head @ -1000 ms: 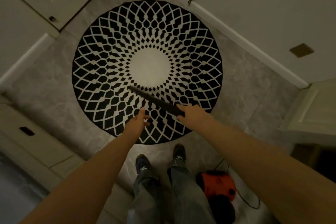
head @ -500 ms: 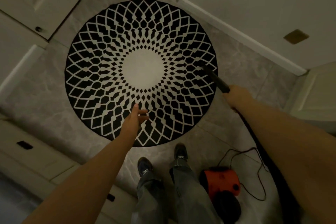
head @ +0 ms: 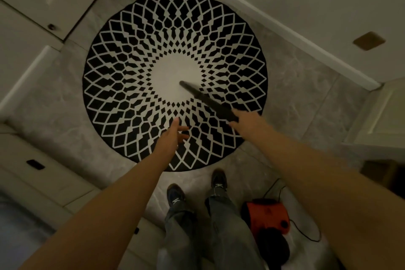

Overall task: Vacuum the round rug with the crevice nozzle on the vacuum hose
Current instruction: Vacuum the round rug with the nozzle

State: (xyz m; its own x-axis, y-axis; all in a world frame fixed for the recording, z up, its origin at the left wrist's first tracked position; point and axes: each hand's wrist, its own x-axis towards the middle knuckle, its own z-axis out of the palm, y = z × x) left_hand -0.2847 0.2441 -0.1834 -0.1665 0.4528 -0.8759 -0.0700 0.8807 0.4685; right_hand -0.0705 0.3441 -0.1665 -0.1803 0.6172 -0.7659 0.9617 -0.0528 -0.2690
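Two bare hands extend over the round rug (head: 122,94), black with a white lattice, lying on grey floor tiles (head: 306,94). Right hand (head: 248,121) grips the rear of the black crevice nozzle (head: 206,99), whose tip lies over the rug's white centre. Left hand (head: 173,136) hovers with fingers spread, holding nothing. Orange vacuum cleaner (head: 266,215) stands near right, beside the person's shoes (head: 175,196).

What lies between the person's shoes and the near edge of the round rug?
In the head view, only bare grey floor tile lies between the shoes and the round rug; the orange vacuum sits off to the right.
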